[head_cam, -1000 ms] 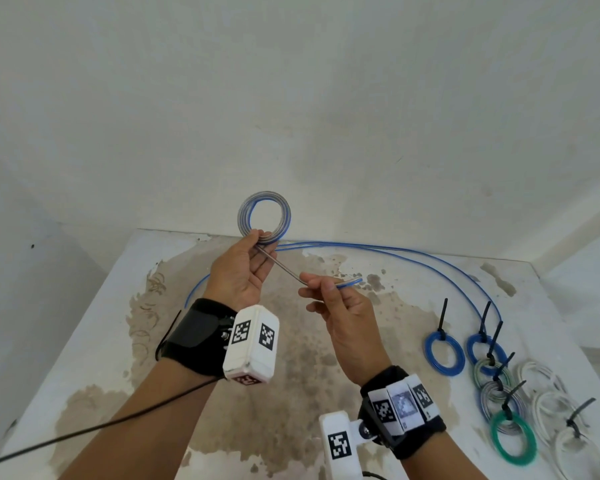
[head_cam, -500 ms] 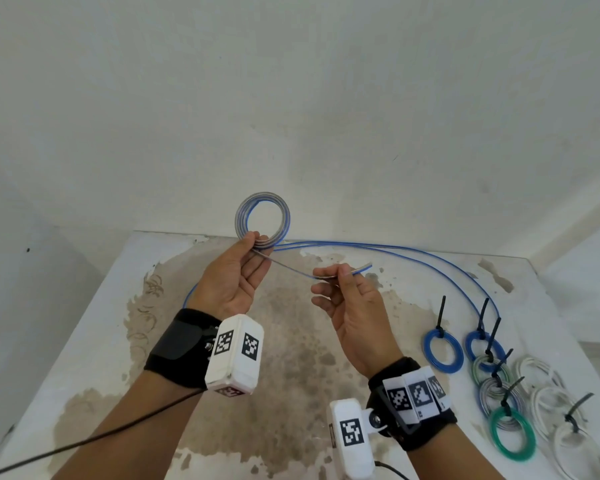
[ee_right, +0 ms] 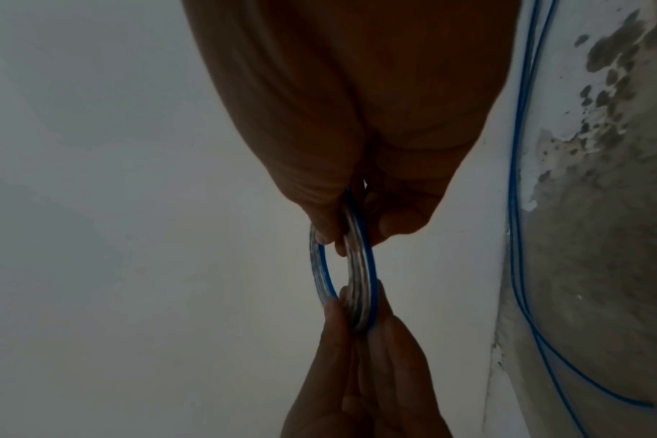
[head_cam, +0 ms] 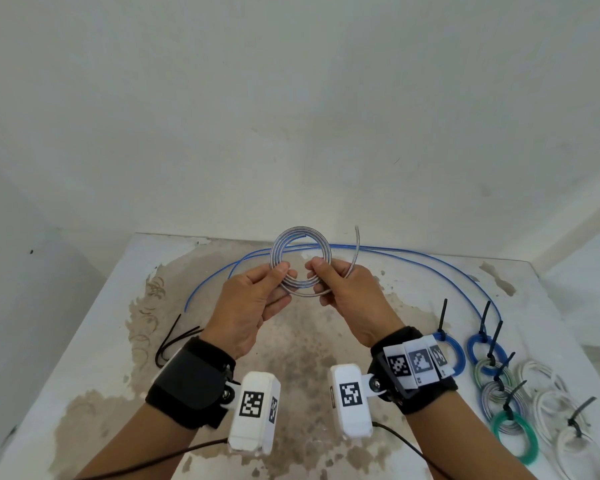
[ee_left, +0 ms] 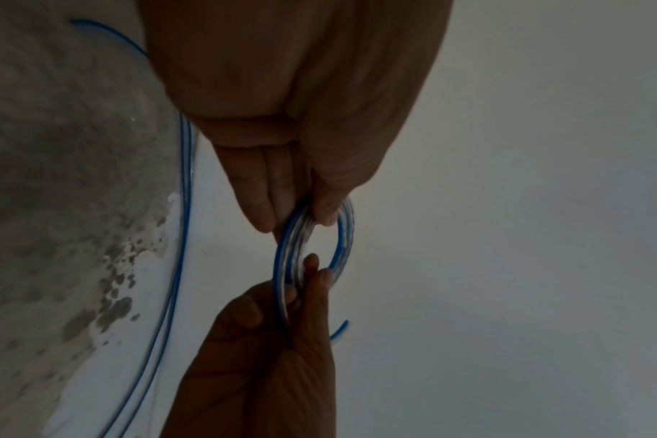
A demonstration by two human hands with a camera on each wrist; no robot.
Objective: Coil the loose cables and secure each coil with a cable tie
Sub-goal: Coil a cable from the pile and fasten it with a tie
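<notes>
Bare room: stained table (head_cam: 94, 372), plain walls (head_cam: 291, 98)

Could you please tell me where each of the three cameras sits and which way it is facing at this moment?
Head: worn on the head, looking forward and down at the table; both forearms, left hand and right hand show.
Left wrist: looks along the left hand to the coil; the right hand's fingers show.
Right wrist: looks along the right hand to the same coil.
All views share the coil and the loose blue cable.

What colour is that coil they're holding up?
The coil is clear with a blue stripe, best seen in the left wrist view.
</notes>
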